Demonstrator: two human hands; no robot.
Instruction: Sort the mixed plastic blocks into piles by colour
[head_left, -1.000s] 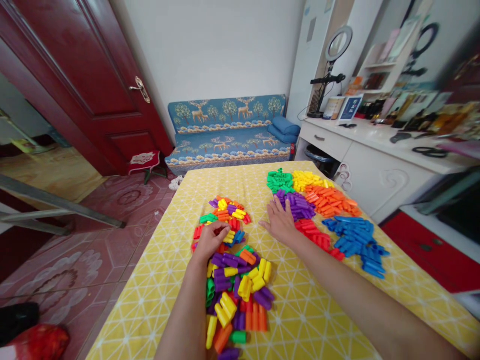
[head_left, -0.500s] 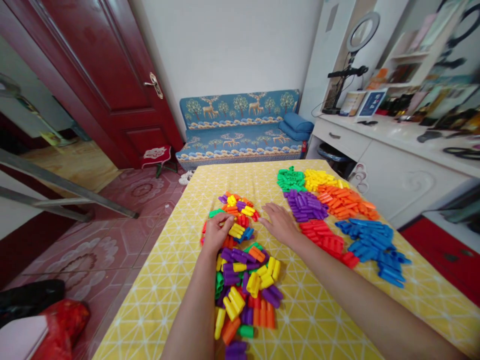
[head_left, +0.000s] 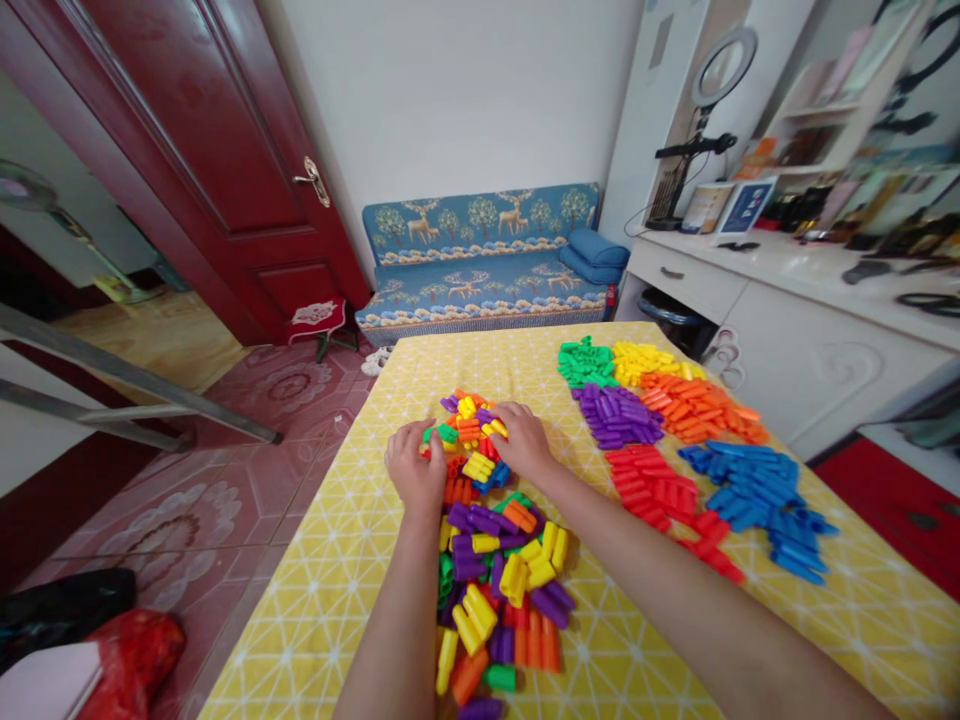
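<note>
A mixed heap of colourful plastic tube-shaped blocks lies on the yellow patterned tablecloth. My left hand is at the heap's far left side, fingers curved and apart beside a green block. Across from it, my right hand reaches in from the right, with its thumb and fingers on either side of a yellow block. Between the hands are orange and purple blocks. Closer to me, a yellow block and a blue block lie together. Larger mixed blocks spread toward my forearms.
On the right, blocks lie in single-colour piles: green, yellow, orange, purple, red and blue. Beyond the table stands a blue sofa. A white dresser is at the right.
My right hand has moved left, from beside the heap onto its far right side. My left hand has shifted slightly left, uncovering more of the blocks in the middle.
</note>
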